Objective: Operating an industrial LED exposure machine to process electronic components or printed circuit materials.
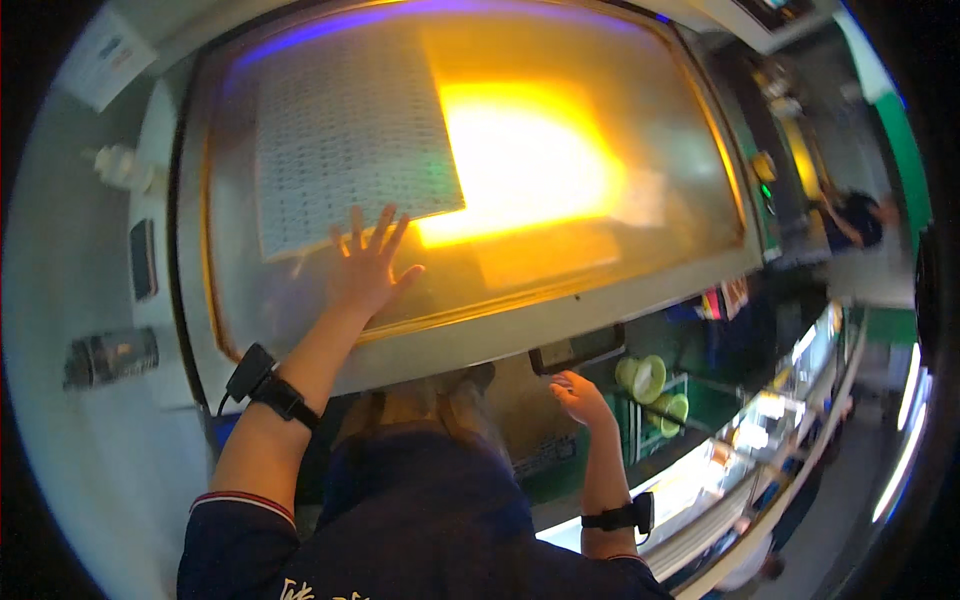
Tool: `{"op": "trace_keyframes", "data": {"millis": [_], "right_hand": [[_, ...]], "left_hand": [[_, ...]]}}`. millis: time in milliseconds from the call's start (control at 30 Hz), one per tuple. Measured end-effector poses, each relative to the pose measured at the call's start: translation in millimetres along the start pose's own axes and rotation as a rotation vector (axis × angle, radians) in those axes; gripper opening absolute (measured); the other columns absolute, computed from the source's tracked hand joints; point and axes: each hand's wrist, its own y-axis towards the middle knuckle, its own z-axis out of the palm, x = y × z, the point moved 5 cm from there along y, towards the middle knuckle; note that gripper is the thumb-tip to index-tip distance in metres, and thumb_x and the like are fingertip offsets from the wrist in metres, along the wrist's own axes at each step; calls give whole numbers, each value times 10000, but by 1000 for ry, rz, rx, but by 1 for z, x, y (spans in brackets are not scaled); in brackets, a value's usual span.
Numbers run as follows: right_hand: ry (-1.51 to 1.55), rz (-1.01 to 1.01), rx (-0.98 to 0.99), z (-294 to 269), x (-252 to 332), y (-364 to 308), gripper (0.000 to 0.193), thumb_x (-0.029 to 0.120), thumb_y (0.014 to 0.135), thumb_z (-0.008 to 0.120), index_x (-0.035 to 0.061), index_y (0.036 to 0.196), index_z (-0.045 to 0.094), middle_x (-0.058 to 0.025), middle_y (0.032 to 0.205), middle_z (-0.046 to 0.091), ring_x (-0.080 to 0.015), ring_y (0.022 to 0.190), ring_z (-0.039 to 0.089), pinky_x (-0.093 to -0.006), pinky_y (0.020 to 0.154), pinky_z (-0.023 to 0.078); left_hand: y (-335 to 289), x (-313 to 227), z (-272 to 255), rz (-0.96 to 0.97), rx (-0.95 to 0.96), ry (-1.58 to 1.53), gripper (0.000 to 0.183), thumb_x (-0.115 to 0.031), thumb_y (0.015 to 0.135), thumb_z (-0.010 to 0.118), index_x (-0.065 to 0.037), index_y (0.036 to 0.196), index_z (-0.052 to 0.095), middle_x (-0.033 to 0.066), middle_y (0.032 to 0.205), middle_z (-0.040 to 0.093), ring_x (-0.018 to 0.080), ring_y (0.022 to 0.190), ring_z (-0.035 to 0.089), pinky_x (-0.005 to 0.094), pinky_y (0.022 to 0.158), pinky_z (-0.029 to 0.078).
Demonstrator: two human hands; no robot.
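Note:
My left hand (370, 265) lies with its fingers spread at the near edge of a pale panel (350, 140) covered in rows of small dark marks. The panel is under or on the sheeted surface of a wide framed table (660, 272); I cannot tell which. Bright yellow light (530, 160) glares beside the panel and washes out details there. My right hand (582, 398) hangs below the table's near edge, close to a dark handle (578, 352). Its fingers are loosely bent and apart from the handle, with nothing visible in them.
A phone (143, 258) and a dark bottle-like cylinder (112, 357) lie on the left side, with a white bottle (118, 166) farther back. Green-yellow rolls (642, 378) sit at lower right, near metal rails (800, 490). Another person (855, 220) is at far right.

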Motion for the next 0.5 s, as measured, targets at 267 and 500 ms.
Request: {"op": "trace_keyframes", "data": {"millis": [267, 500], "right_hand": [[-592, -141, -122, -108, -123, 186, 352, 352, 880, 608, 153, 1169, 635, -141, 1153, 652, -324, 1021, 636, -417, 846, 510], [-537, -119, -245, -101, -165, 235, 365, 361, 880, 614, 132, 1164, 632, -140, 1144, 658, -325, 1016, 637, -410, 842, 507]], "left_hand": [[7, -3, -6, 3, -139, -81, 890, -793, 825, 365, -235, 1515, 304, 40, 1610, 175, 445, 1456, 110, 703, 1107, 25], [5, 2, 14, -32, -61, -201, 899, -777, 797, 423, -257, 1518, 293, 10, 1619, 138, 417, 1474, 17, 673, 1126, -51]]}}
